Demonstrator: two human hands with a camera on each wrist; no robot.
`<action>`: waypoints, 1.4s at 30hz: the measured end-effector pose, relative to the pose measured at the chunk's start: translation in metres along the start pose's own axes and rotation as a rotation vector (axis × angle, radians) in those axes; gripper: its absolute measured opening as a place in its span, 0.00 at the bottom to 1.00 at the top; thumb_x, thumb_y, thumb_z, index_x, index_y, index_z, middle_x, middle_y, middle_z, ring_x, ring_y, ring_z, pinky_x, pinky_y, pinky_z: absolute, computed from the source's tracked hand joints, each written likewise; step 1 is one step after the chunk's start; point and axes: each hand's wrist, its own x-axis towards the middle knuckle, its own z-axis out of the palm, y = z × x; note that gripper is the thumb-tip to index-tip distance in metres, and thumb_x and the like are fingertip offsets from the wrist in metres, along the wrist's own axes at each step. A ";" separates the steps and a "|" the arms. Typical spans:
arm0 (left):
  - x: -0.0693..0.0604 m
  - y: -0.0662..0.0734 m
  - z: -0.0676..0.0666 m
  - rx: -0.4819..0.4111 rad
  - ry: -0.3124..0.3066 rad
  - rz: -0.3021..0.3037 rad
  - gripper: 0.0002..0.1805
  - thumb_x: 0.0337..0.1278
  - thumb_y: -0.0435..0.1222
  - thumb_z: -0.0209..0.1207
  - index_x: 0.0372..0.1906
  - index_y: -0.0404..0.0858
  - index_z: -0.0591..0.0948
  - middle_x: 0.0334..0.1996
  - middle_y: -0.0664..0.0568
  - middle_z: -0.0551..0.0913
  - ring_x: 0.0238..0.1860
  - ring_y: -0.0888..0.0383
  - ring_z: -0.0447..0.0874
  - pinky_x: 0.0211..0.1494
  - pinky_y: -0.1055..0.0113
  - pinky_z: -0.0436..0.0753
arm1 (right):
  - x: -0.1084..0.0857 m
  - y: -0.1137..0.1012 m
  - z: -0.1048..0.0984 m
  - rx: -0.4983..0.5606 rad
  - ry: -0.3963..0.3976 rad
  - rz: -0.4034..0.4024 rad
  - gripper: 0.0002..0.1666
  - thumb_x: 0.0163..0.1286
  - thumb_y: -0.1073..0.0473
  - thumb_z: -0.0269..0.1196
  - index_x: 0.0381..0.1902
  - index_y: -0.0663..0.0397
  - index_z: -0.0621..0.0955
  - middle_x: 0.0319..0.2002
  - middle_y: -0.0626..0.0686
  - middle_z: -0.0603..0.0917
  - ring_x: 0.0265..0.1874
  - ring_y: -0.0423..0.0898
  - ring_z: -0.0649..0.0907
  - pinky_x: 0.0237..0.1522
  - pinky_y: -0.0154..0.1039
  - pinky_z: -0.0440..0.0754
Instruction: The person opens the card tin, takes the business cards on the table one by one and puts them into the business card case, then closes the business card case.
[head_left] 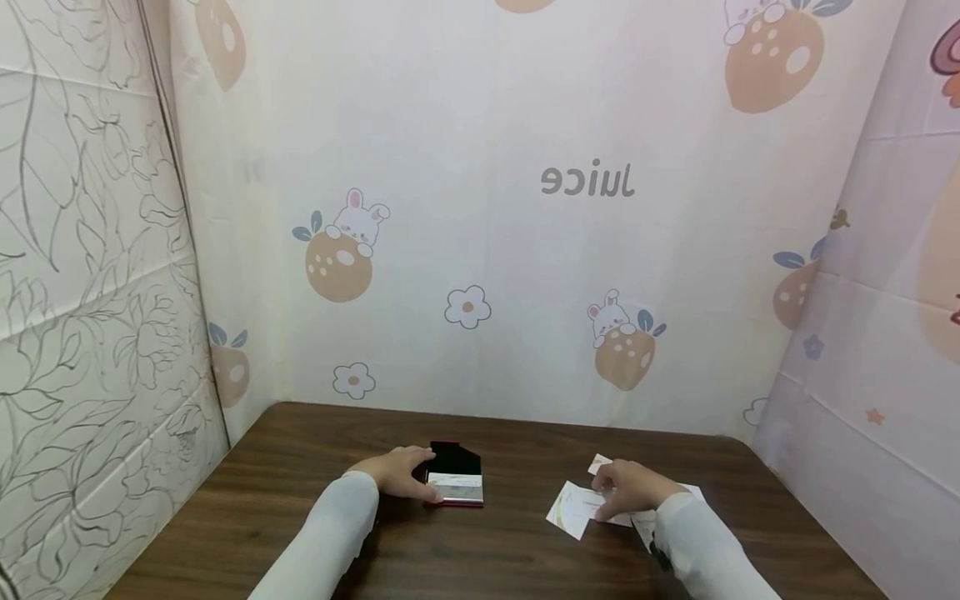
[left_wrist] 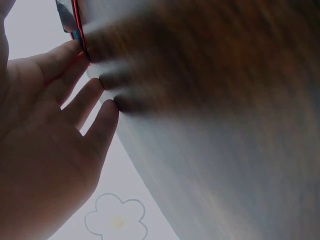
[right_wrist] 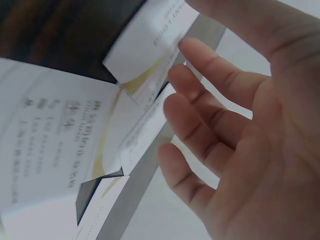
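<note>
On the left part of the table lies an opened card case (head_left: 455, 504) with a black inside and a red edge. A white card (head_left: 456, 481) lies in it. My left hand (head_left: 397, 473) holds the case by its left side, the thumb at the near corner and a finger farther back. In the left wrist view, the red edge of the case (left_wrist: 76, 22) meets the fingertips. Over several loose business cards (head_left: 572, 507) is my right hand (head_left: 632, 487), its fingers loosely bent. The right wrist view shows a card (right_wrist: 150, 42) close by its thumb and index finger, with no clear pinch.
Printed white cards (right_wrist: 55, 130) overlap beneath the right hand, and its sleeve hides some. A small dark object (head_left: 660, 557) shows partly beside the right wrist. Patterned curtains (head_left: 480, 208) stand behind the brown wooden table (head_left: 517, 450) and at both sides.
</note>
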 end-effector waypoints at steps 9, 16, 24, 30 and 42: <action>0.000 -0.001 0.002 -0.010 -0.006 -0.002 0.45 0.52 0.58 0.67 0.72 0.40 0.69 0.71 0.43 0.67 0.72 0.43 0.61 0.68 0.40 0.65 | 0.005 -0.002 -0.003 -0.007 -0.046 0.057 0.22 0.45 0.61 0.80 0.35 0.53 0.79 0.35 0.50 0.79 0.35 0.47 0.76 0.45 0.49 0.76; 0.005 -0.005 0.001 0.007 -0.002 -0.005 0.46 0.51 0.59 0.67 0.72 0.41 0.70 0.71 0.44 0.68 0.71 0.44 0.62 0.68 0.40 0.66 | 0.010 0.003 -0.001 -0.009 -0.024 0.074 0.24 0.45 0.60 0.81 0.36 0.53 0.79 0.36 0.50 0.77 0.36 0.47 0.75 0.45 0.50 0.77; 0.003 -0.004 0.001 0.004 -0.004 -0.002 0.45 0.52 0.58 0.67 0.72 0.41 0.70 0.70 0.44 0.68 0.71 0.44 0.63 0.68 0.40 0.66 | 0.006 0.005 0.003 0.064 0.031 0.030 0.26 0.45 0.64 0.81 0.36 0.51 0.76 0.35 0.49 0.77 0.36 0.48 0.75 0.43 0.50 0.76; 0.002 -0.003 0.002 -0.001 0.002 0.004 0.45 0.52 0.58 0.67 0.72 0.40 0.70 0.70 0.44 0.68 0.71 0.44 0.63 0.68 0.41 0.66 | 0.008 0.013 0.001 0.067 0.035 -0.019 0.19 0.50 0.65 0.77 0.38 0.49 0.81 0.35 0.48 0.80 0.37 0.47 0.77 0.44 0.53 0.77; 0.001 -0.001 0.001 0.008 0.003 -0.012 0.45 0.52 0.59 0.67 0.72 0.41 0.70 0.71 0.44 0.68 0.71 0.44 0.62 0.67 0.40 0.66 | 0.000 0.017 -0.013 0.196 -0.030 -0.180 0.09 0.70 0.68 0.58 0.44 0.59 0.84 0.41 0.51 0.84 0.42 0.50 0.79 0.44 0.52 0.77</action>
